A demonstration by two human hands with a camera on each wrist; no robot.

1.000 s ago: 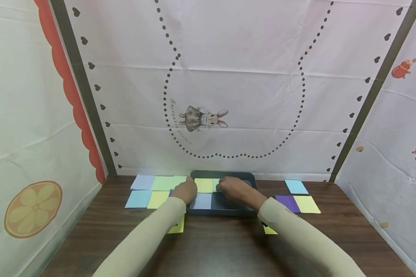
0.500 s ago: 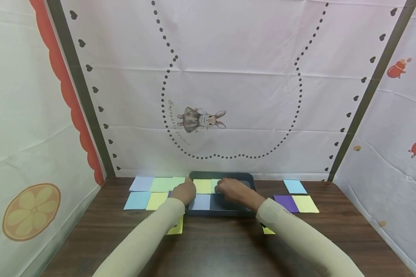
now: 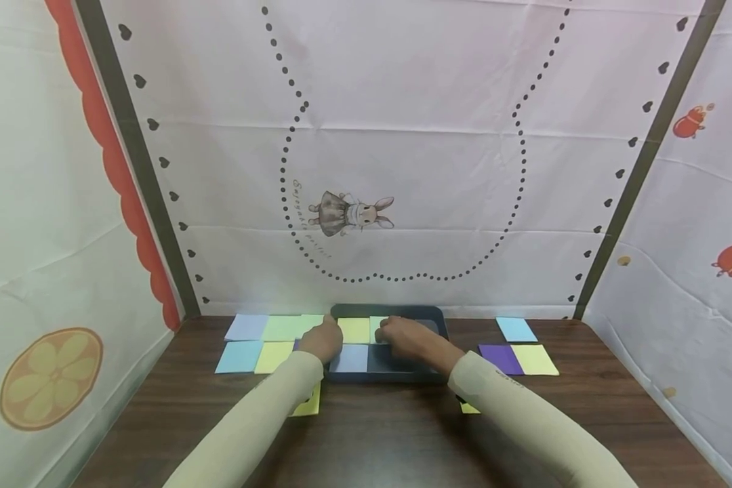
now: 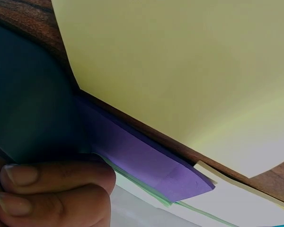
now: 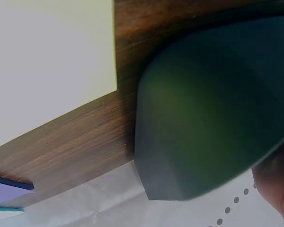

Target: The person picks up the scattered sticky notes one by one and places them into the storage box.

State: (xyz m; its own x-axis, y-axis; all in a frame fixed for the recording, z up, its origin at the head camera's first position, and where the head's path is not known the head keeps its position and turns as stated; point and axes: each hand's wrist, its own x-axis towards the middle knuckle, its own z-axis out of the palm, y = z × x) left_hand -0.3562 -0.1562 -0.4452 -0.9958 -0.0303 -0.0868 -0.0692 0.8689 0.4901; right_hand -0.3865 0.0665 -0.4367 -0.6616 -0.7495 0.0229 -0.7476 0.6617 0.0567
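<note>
A dark tray (image 3: 384, 377) lies at the back of the table, its floor partly covered by sticky note pads. Over its left end, my left hand (image 3: 322, 339) grips the rim; in the left wrist view two curled fingers (image 4: 61, 184) lie against the dark wall. My right hand (image 3: 405, 337) reaches inside with bent fingers and pinches a pale green pad (image 3: 375, 327), partly hidden beneath it. Left of that pad lies a pale yellow pad (image 3: 354, 331), with a periwinkle pad (image 3: 350, 359) in front. The right wrist view shows the tray's corner, with little of the hand.
Left of the tray are lavender (image 3: 246, 327), light green (image 3: 280, 329), blue (image 3: 238, 357), yellow (image 3: 273, 358) and purple (image 4: 137, 151) pads. Blue (image 3: 516, 330), purple (image 3: 499, 359) and yellow (image 3: 537, 360) pads lie right. Another yellow pad (image 3: 306, 407) is near the left sleeve. A printed cloth stands behind.
The head view has shifted slightly, so the scene sits a little further left and lower. Both hands keep their places at the tray.
</note>
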